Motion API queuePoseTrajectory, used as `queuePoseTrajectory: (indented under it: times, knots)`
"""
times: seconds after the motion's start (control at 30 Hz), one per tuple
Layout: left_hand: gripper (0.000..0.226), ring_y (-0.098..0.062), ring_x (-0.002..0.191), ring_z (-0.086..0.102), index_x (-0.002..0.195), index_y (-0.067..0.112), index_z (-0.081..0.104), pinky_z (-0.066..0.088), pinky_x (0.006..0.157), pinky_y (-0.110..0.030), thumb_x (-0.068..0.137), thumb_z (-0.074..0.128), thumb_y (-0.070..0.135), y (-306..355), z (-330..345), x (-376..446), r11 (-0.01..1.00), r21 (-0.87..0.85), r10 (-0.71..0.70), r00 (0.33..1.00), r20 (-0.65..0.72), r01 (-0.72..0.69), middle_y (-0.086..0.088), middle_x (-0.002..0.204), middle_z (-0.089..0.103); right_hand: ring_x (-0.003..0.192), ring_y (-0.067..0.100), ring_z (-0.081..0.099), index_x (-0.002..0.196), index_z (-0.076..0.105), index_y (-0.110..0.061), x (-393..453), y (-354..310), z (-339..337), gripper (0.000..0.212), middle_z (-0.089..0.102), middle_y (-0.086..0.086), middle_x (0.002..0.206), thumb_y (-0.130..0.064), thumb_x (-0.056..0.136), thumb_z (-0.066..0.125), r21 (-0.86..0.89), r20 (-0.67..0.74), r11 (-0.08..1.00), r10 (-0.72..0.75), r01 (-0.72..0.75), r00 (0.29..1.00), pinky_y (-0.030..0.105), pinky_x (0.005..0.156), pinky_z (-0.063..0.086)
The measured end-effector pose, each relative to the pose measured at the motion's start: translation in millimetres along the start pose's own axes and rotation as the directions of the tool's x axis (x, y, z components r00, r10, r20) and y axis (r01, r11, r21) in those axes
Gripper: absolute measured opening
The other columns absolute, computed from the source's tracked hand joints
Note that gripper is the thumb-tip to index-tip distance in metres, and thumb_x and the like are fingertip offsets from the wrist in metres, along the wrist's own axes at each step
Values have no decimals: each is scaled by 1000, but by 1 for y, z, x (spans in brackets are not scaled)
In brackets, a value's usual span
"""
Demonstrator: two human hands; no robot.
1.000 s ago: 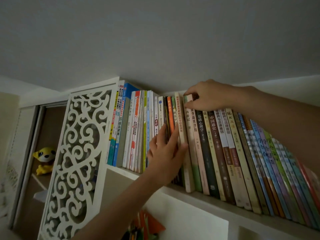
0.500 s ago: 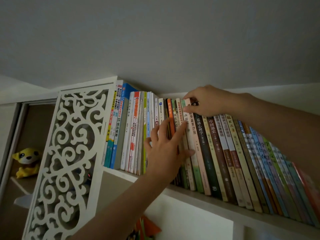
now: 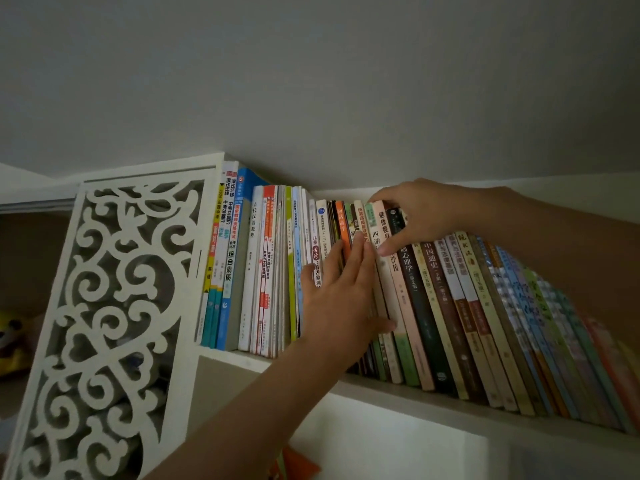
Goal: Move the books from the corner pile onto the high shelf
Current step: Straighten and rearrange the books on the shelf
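Observation:
A high shelf [image 3: 433, 403] just under the ceiling holds a long row of books. Those on the left [image 3: 263, 271] stand upright; those on the right [image 3: 502, 323] lean leftwards. My left hand [image 3: 341, 296] lies flat with straight fingers, pressing on the spines in the middle of the row. My right hand [image 3: 426, 209] reaches over from the right. Its fingers curl over the tops of a cream book [image 3: 382, 220] and a dark green book [image 3: 420, 306], with the thumb on their spines. The corner pile is out of view.
A white carved lattice panel [image 3: 114, 306] closes the shelf's left end. The ceiling [image 3: 311, 81] sits close above the book tops. A yellow plush toy [image 3: 10, 341] shows at the far left, and something orange [image 3: 298, 465] lies below the shelf.
The cream book that stuck out of the row now sits nearly level with its neighbours under my left palm. My right thumb has come down onto the spines.

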State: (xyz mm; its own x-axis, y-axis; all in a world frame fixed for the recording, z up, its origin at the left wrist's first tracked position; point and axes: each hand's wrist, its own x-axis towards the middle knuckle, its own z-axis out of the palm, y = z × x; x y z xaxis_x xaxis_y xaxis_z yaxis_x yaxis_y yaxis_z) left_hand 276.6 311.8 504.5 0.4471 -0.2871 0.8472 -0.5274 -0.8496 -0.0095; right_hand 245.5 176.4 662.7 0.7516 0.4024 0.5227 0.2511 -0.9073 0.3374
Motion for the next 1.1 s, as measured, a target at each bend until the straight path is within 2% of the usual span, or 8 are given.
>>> queuePoseTrajectory:
  times: [0.3,0.47,0.57,0.63,0.7,0.8,0.9,1.1]
  knots:
    - [113,-18,142,-29,147,24,-26,-8,117,-56,83,61,55,3,2,-15,1000,-30,1,997,80,1,7,154,-32,103,17,60,138,38,-25,-18,-13,6,86,61,0,123,-50,68,80,-41,-45,997,69,-71,997,38,85,54]
    - [113,-24,142,-30,145,25,-29,-14,111,-54,84,62,52,9,-3,-12,998,45,-45,994,99,41,5,154,-33,102,17,59,136,40,-25,-15,-15,7,85,61,-1,121,-52,66,81,-77,-69,992,90,-95,994,34,80,52]
    - [111,-27,144,-25,148,21,-24,-10,112,-57,84,64,48,20,-10,-12,994,70,-88,986,141,79,0,156,-28,119,21,53,143,33,-23,-23,-20,12,90,53,1,136,-56,71,76,-136,-131,987,68,-86,989,41,98,43]
    - [99,-29,146,-17,152,19,-12,-7,114,-55,88,61,39,37,-16,-16,997,8,-83,991,109,82,-6,160,-18,135,21,38,150,23,-24,-42,-16,12,93,39,-1,150,-63,76,66,-188,-158,980,40,-70,987,45,113,24]
    - [71,-34,146,12,151,16,19,10,117,-51,89,51,30,56,-17,-21,995,-101,5,998,-66,-12,-11,159,15,143,17,26,151,21,-26,-70,0,7,84,28,-4,157,-63,85,55,-187,-197,978,51,-88,979,44,117,12]
    - [39,-29,109,52,117,12,60,49,90,-43,82,43,19,105,-11,-25,935,-263,160,944,-290,-239,-9,121,57,140,17,34,144,40,-27,-125,45,-1,52,39,-4,151,-44,96,46,-165,-310,980,59,-115,949,43,115,18]
    - [22,-26,90,57,101,13,63,50,72,-33,83,51,14,175,-6,-25,833,-413,233,911,-340,-368,-7,100,63,125,27,51,133,52,-24,-196,93,-12,38,53,2,138,-29,96,46,-98,-313,970,182,-222,932,45,104,38]
    - [30,-15,88,60,107,18,64,50,76,-28,83,68,35,302,10,-30,614,-677,423,893,-151,-405,-1,100,64,108,22,59,125,58,-21,-342,170,-37,30,60,4,126,-24,96,52,-68,-14,852,519,-518,855,37,95,47]
